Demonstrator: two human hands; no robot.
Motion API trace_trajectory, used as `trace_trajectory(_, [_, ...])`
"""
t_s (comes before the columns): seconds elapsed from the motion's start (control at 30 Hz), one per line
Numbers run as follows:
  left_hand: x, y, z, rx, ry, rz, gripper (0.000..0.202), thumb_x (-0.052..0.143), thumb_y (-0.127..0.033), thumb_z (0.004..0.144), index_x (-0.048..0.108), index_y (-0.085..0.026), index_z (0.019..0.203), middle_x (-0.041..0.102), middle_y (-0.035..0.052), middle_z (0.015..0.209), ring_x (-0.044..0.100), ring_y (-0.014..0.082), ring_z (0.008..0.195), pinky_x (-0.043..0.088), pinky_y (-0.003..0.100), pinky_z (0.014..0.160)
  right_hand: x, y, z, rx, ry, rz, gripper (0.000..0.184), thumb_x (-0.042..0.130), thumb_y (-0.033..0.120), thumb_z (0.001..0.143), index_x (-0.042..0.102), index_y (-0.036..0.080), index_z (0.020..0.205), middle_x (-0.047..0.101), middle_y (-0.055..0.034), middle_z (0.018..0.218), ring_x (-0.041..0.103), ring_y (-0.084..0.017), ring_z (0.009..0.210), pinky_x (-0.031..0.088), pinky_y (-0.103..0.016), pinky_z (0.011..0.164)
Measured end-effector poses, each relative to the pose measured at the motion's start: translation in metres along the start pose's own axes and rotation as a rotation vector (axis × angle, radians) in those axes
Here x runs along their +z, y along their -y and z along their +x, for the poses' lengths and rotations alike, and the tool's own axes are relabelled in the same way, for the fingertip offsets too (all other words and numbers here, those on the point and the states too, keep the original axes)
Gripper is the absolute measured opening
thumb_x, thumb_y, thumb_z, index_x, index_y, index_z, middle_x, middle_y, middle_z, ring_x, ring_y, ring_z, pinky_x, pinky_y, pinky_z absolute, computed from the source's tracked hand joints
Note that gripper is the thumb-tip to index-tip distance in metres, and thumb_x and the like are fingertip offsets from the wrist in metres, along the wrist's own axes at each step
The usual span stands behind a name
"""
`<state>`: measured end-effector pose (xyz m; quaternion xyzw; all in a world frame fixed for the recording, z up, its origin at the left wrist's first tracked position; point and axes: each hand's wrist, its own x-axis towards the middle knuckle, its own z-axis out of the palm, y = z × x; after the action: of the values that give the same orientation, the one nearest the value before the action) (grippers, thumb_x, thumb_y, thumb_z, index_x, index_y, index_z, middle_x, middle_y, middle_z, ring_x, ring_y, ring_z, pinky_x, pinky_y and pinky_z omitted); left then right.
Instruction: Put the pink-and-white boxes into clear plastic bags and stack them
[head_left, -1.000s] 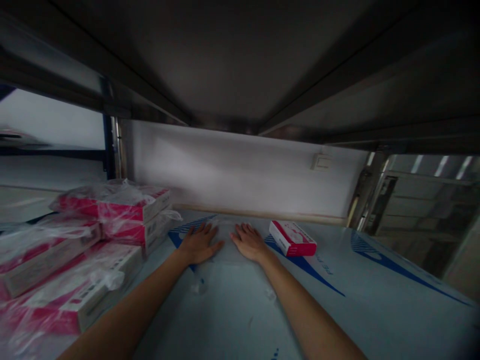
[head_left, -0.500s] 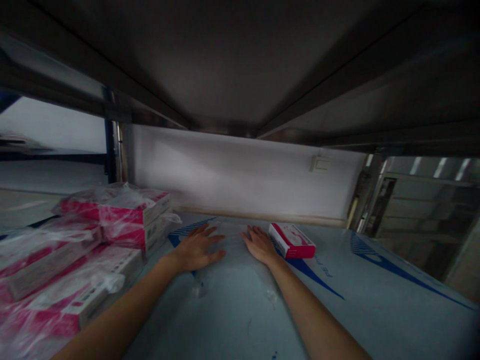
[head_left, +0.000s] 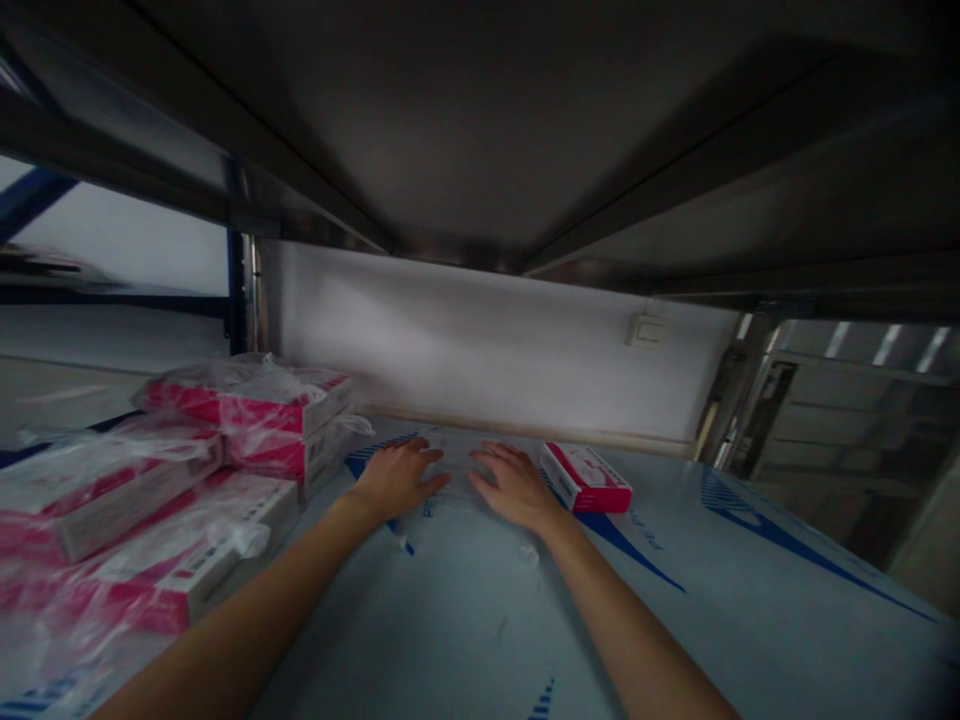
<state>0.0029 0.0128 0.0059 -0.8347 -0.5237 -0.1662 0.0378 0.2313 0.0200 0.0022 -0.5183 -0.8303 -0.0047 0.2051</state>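
Observation:
My left hand point(head_left: 400, 478) rests palm down on the film-covered shelf surface point(head_left: 420, 640), its fingers slightly bent and thumb apart. Across from it lies my right hand point(head_left: 517, 487), also palm down with fingers spread and a little curled. Between and under both hands there seems to be a clear plastic bag point(head_left: 459, 480), lying flat and hard to make out. Just right of my right hand sits a pink and white box point(head_left: 586, 478), not touched by it. Neither hand grips anything.
Pink and white boxes in clear plastic bags point(head_left: 262, 415) are stacked at the left. A dark shelf point(head_left: 457, 120) hangs low overhead. Behind is a white wall point(head_left: 465, 340) with a switch point(head_left: 646, 331). Metal posts point(head_left: 739, 390) stand at both sides.
My fingers have bent slightly and drawn closer together, both hands staying low on the surface. The clear plastic beneath appears shifted. The view has turned a little.

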Motion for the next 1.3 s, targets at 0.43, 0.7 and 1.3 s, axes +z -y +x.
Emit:
trace_trajectory(0.43, [0.02, -0.001, -0.006, -0.038, 0.145, 0.054, 0.066, 0.032, -0.065, 0.096, 0.053, -0.024, 0.143, 0.052, 0.0184, 0.148, 0.048, 0.039, 0.136, 0.034, 0.059, 0.109, 0.013, -0.033, -0.002, 0.209, 0.02, 0.089, 0.053, 0.035, 0.024, 0.096, 0.052, 0.014, 0.146, 0.053, -0.0097, 0.149, 0.048, -0.02, 0.139, 0.03, -0.034, 0.118])
trace_trajectory(0.7, [0.012, 0.003, -0.001, -0.032, -0.034, 0.063, 0.051, 0.038, -0.052, 0.097, 0.065, -0.024, 0.13, 0.06, 0.0165, 0.137, 0.057, 0.0369, 0.124, 0.044, 0.052, 0.102, 0.012, -0.04, -0.005, 0.157, -0.04, 0.111, 0.045, 0.048, 0.029, 0.093, 0.063, 0.022, 0.135, 0.063, -0.0049, 0.139, 0.057, -0.02, 0.129, 0.037, -0.031, 0.112])
trace_trajectory(1.3, [0.006, -0.044, -0.014, 0.186, 0.06, 0.095, 0.057, 0.035, -0.057, 0.097, 0.072, -0.017, 0.113, 0.073, 0.0167, 0.105, 0.069, 0.0351, 0.099, 0.052, 0.047, 0.085, 0.006, -0.031, 0.002, 0.292, -0.209, -0.002, 0.039, 0.041, 0.034, 0.099, 0.066, 0.019, 0.125, 0.072, -0.0091, 0.121, 0.066, -0.022, 0.114, 0.046, -0.032, 0.1])
